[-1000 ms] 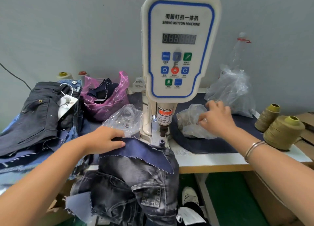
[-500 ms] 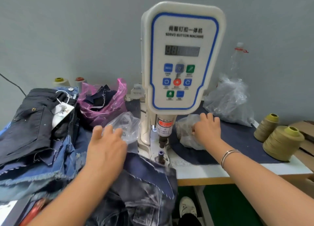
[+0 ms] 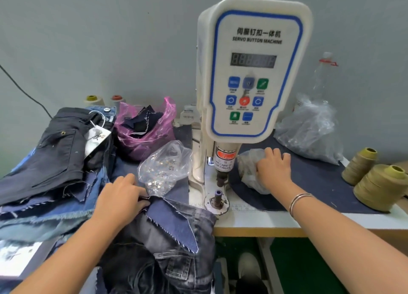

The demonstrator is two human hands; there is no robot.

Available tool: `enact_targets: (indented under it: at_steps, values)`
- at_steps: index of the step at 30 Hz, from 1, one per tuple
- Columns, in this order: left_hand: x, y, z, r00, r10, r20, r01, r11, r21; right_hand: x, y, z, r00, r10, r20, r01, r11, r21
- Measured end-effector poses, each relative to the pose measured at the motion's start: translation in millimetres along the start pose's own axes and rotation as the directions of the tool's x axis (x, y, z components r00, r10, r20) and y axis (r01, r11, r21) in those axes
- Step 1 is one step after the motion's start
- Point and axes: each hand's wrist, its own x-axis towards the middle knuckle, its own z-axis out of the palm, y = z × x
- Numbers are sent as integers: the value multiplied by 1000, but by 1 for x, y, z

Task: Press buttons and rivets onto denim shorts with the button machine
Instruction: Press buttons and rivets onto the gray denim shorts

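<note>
- our left hand [image 3: 120, 197] pinches the denim shorts [image 3: 167, 234] edge, beside the button bag [image 3: 164, 167].
- our right hand [image 3: 274, 168] rests fingers-down on a small clear bag [image 3: 248, 165]; grip unclear.
- button machine [image 3: 251, 72] anvil [image 3: 217, 199] sits uncovered between them.

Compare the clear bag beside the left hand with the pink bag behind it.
The clear bag is colourless and holds small shiny metal pieces; the pink bag is tinted and holds dark fabric scraps. The clear bag lies nearer the left hand; the pink bag sits farther back. Both are thin, crumpled plastic.
</note>
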Motion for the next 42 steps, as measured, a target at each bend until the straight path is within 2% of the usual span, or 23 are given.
enact_targets:
  at_steps: [6,11,14,16,17,18,19,20,21,22,24,27,30,34,42]
  values:
    - [0,-8,3,998,57,29,-52,985,-168,-2,2,3,1000,9,-11,-8,995,102]
    - [-4,-9,10,992,101,-71,-112,978,-175,-10,15,5,999,32,-15,-26,951,307]
    - [-2,-9,10,992,112,-60,-121,980,-159,-20,26,-5,984,65,-164,5,919,394]
    - [2,-10,8,992,128,-4,-128,982,-138,-27,31,-17,941,131,-312,39,874,485]
    - [4,-11,8,991,135,18,-131,982,-135,-33,30,-25,917,186,-354,53,822,567]
    - [7,-11,7,989,139,41,-132,981,-144,-42,25,-34,912,245,-328,63,707,704]
    - [10,-12,7,988,140,68,-128,978,-162,-51,16,-43,936,280,-212,42,508,860]
    - [13,-13,7,985,142,99,-122,975,-184,-63,4,-52,969,244,-30,-33,248,968]
    - [15,-14,7,981,144,130,-115,971,-211,-74,-10,-57,978,141,155,-159,21,987]
    - [18,-16,7,977,152,153,-110,962,-250,-85,-22,-58,955,28,296,-292,-98,951]
    - [23,-18,9,967,173,186,-106,940,-325,-98,-40,-52,897,-119,427,-443,-228,867]
    - [27,-20,10,961,186,207,-92,914,-396,-101,-51,-46,854,-226,468,-519,-428,740]
    - [28,-22,13,961,181,207,-78,901,-427,-102,-57,-47,801,-339,493,-592,-565,575]
    - [27,-23,14,964,164,211,-55,894,-444,-101,-62,-49,746,-400,532,-645,-631,431]
    - [27,-23,15,963,149,223,-33,892,-450,-102,-61,-53,705,-455,544,-665,-690,284]
